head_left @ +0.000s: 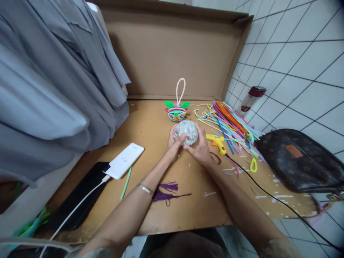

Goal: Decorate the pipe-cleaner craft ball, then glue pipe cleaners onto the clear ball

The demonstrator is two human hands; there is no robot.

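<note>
Both hands hold a rounded, pale ball (pixel 189 129) with a glossy, mottled surface, raised over the middle of the table. Around its left side curl the fingers of my left hand (pixel 174 144), with the thumb across its front. My right hand (pixel 202 147) grips the ball from the right and below. Just behind it sits a colourful lion-head ornament (pixel 176 113) with green ears and a white loop standing up. A yellow glue gun (pixel 219 144) lies to the right of my right hand. Purple tassels (pixel 165 196) rest nearer the front edge.
Many coloured pipe cleaners (pixel 232 123) spread at the back right, beside a dark patterned bag (pixel 303 161) and a red-lidded bottle (pixel 251 100). A white power bank (pixel 125 160) with a cable lies left. Cardboard (pixel 174 53) stands behind; grey cloth (pixel 53 89) hangs left.
</note>
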